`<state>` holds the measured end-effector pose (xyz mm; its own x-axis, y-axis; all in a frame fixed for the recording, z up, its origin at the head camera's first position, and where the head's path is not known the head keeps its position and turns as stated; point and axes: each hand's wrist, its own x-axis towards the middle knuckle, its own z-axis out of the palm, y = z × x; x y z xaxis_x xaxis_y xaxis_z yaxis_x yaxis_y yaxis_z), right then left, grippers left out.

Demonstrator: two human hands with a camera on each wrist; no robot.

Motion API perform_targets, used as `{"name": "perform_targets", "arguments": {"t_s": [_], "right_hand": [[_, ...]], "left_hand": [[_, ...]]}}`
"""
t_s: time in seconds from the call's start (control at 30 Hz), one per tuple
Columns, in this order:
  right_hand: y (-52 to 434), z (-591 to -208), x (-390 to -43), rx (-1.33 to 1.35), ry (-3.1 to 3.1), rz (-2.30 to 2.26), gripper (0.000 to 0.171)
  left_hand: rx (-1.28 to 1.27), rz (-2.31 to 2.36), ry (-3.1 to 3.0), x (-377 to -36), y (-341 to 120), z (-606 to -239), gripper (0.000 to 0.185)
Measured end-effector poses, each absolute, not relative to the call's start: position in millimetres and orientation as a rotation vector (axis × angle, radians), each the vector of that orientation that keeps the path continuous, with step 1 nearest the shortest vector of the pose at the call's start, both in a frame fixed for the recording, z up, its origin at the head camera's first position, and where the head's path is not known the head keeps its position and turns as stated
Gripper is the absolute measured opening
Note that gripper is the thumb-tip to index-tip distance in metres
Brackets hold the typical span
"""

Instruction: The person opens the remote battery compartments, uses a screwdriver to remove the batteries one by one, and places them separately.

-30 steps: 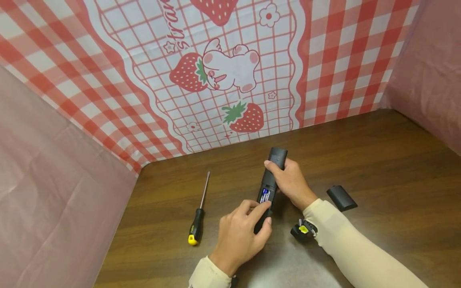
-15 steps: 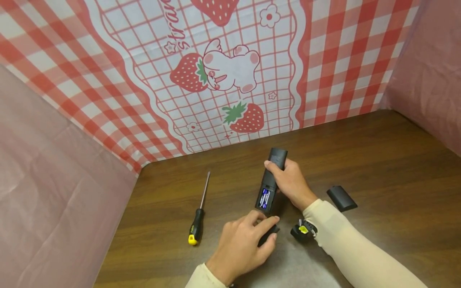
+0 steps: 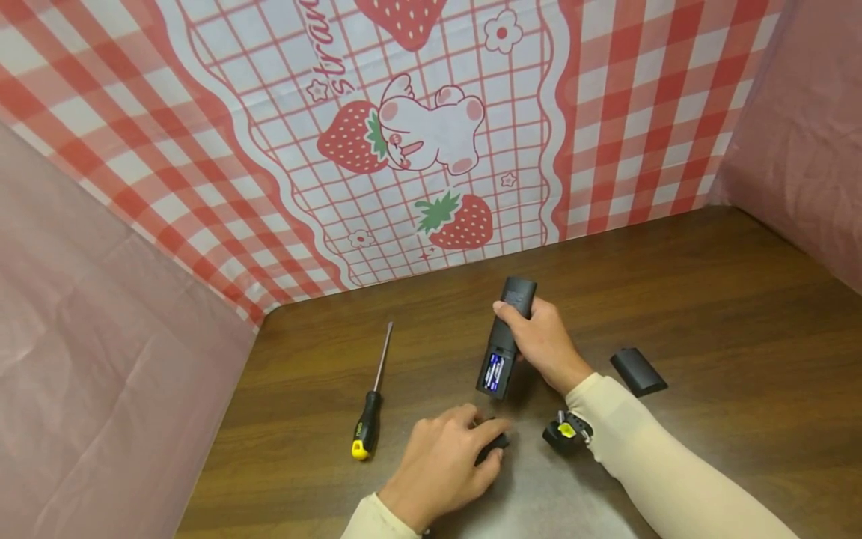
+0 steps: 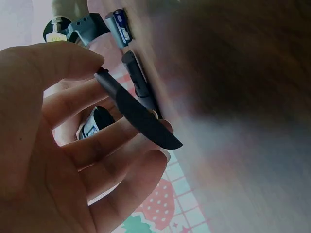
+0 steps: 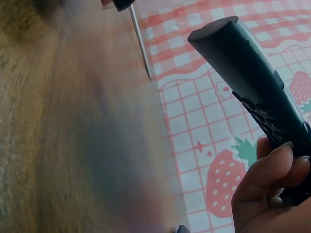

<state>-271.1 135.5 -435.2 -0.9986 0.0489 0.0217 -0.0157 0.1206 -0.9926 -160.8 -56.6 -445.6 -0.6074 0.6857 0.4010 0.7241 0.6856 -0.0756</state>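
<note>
Evidently at the stage of baring the batteries (image 3: 494,372), a person firmly grips a remote control (image 3: 509,318) in the right hand (image 3: 547,338), its back uncovered. Thumb and fingers of the left hand (image 3: 441,464) pinch a curved black cover (image 4: 135,110), apart from the remote. A second cover (image 3: 638,371) and a screwdriver (image 3: 368,423) rest on the wooden table (image 3: 747,299). Setting the pinched piece down calls for loosening the left fingers, remote steady.
</note>
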Motion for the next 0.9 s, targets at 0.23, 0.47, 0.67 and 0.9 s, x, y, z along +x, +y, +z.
{"name": "perform_targets", "arguments": {"t_s": [0.23,0.47,0.67,0.9], "right_hand": [[134.7,-435.7,-271.4,-0.043,-2.322,2.055,0.043],[134.3,-435.6,-272.7,-0.048,-2.319,2.056,0.043],[134.0,-435.5,-272.7,-0.045,-2.316,2.065,0.043],[134.4,-436.0,-272.3,-0.036,-2.324,2.059,0.045]], "left_hand": [[-1.105,-0.106,-2.547,-161.4,-59.5,-448.0,0.030],[-1.130,-0.103,-2.578,-161.1,-60.0,-448.2,0.031],[-1.128,-0.064,-2.555,-161.0,-59.4,-449.8,0.035],[-1.119,-0.050,-2.544,-161.1,-58.9,-452.1,0.034]]}}
